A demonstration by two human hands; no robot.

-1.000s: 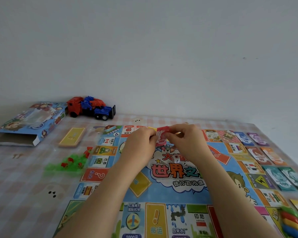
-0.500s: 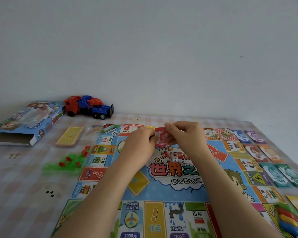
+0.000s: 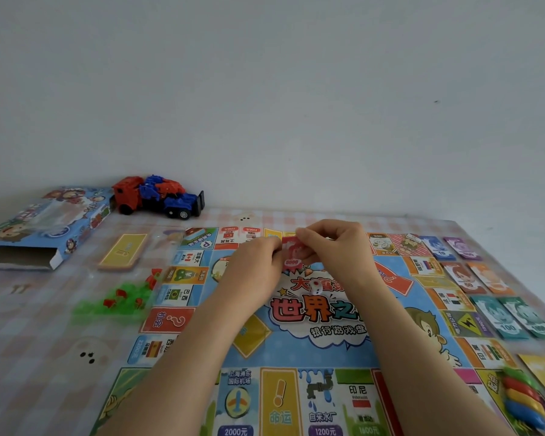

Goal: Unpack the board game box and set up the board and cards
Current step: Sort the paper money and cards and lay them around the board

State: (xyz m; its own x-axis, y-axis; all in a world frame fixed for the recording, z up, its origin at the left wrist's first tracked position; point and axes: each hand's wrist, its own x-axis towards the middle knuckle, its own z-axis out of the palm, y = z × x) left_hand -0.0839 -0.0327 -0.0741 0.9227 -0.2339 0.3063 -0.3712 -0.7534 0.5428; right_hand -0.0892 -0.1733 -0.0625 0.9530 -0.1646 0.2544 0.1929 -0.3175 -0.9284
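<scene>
Board centre (image 3: 299, 311): 世界之, the rest hidden; beneath it 银行游戏盘
Airport square (image 3: 238, 401): 上海浦东国际机场, 2000元
Yellow fate square (image 3: 279, 401): "!" and 命运
Waterworks square (image 3: 323, 404): 自来水厂, 1200元
Indonesia square (image 3: 359, 401): 印尼, and faintly 1600元
Red chance square (image 3: 167, 320): 机会 and "?", lying sideways
Brazil square (image 3: 178, 294): 巴西
Canada square (image 3: 191, 258): 加拿大
Parking corner (image 3: 202, 242): P
Power square (image 3: 466, 324): lightning sign
Green banknotes (image 3: 504, 319): 100 on each
Blue banknote (image 3: 438, 248): 10
Red banknote (image 3: 293, 250): figure too blurred to read

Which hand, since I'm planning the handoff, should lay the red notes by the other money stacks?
Probably the right hand: it and the left hand both pinch the red notes, but the money stacks lie on its side.
</scene>
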